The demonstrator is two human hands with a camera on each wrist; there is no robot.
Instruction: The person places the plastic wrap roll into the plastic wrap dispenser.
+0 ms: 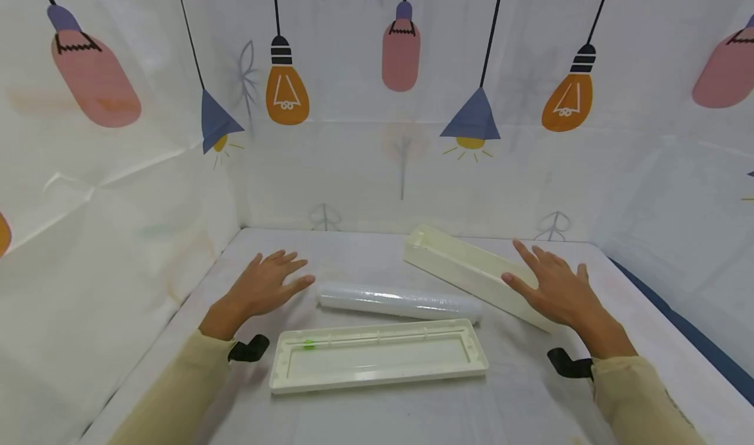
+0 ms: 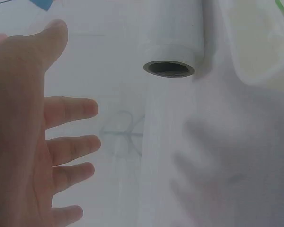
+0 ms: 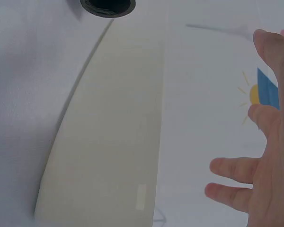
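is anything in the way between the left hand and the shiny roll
Nothing visible: the left hand is apart from the roll, near its left end. The tray lies on the roll's near side, not between them.

Wearing Beige With Touches of Black

The left sleeve is showing plain, pale beige cloth and is ending at the wrist. The right sleeve is matching it in colour, with a thin, darker line running along its outer side. From the inner cuffs, a left black wrist piece and a right black wrist piece are jutting out, each bending like a small elbow. The left hand and right hand are showing bare.
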